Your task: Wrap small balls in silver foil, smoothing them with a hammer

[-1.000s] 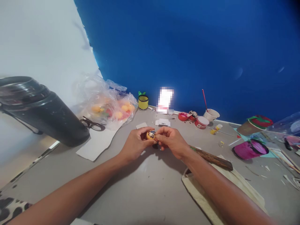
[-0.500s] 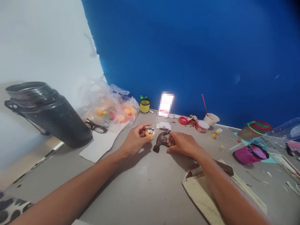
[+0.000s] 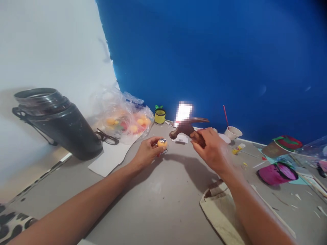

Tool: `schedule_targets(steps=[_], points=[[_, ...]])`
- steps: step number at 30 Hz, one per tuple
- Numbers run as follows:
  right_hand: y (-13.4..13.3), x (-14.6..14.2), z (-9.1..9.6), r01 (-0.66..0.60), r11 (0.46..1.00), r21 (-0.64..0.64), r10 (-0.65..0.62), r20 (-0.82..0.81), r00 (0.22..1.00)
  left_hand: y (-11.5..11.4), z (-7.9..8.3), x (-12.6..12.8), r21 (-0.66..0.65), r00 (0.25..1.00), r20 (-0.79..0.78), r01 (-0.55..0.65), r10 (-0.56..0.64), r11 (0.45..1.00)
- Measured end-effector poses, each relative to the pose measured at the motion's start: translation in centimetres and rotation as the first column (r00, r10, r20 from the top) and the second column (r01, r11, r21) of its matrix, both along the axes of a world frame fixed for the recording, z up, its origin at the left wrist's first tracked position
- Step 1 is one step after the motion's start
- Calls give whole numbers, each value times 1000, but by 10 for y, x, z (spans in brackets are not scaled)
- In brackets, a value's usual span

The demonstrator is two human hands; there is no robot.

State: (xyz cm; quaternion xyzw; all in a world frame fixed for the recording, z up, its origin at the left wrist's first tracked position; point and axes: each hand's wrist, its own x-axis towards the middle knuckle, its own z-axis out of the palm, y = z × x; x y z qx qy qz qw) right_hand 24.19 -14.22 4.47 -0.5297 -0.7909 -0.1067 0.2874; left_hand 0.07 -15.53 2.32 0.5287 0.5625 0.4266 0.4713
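Between the thumb and fingers of my left hand [image 3: 148, 152] is a small round orange object with a shiny silver patch on top, like a little ball [image 3: 162, 143]. It is held just at the tabletop; its exact kind is unclear. My right hand [image 3: 213, 148] grips the wooden handle of a claw hammer [image 3: 187, 129], raised above the table. The hammer's head hangs to the upper right of the ball, apart from it, with its striking face toward the left and the claw pointing right. Part of the handle is hidden inside my fist.
At left stand a dark flask [image 3: 56, 126], eyeglasses [image 3: 109, 136] and a plastic bag of orange items [image 3: 127, 119]. A cloth pouch [image 3: 222, 207] lies under my right forearm. To the right are a paper cup [image 3: 233, 132], glue stick [image 3: 238, 148] and pink container [image 3: 277, 173].
The hammer has come up off the table in my right hand, its claw now turned to the right. My left hand has tipped the ball, and its silver patch looks smaller.
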Motion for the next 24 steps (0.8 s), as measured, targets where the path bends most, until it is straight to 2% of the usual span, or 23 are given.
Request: schedule_targets(steps=[2,6,10,12,16,20,24], points=[[-4,-6,-4,-54,996,71,57,-39,998,-2,0,1,3,1000,-9,28,-28,1000],[-6,-14,-13,-111,987,112,110,20,994,-5,0,3,13,993,26,118,-118,993],[-7,-13,-10,-71,969,237,76,-14,997,-4,-1,2,2,996,11,89,-89,996],[-7,-13,-8,-93,958,272,93,13,996,-3,-1,1,3,997,-15,75,-75,997],[-8,-17,-11,-185,950,252,147,162,976,0,-5,-1,22,997,-42,58,-57,998],[-10,-19,-12,-117,959,257,101,75,992,3,-11,-2,71,999,-33,42,-40,997],[-11,-18,-12,-104,983,153,97,52,994,3,-15,-1,136,999,-27,28,-24,990]])
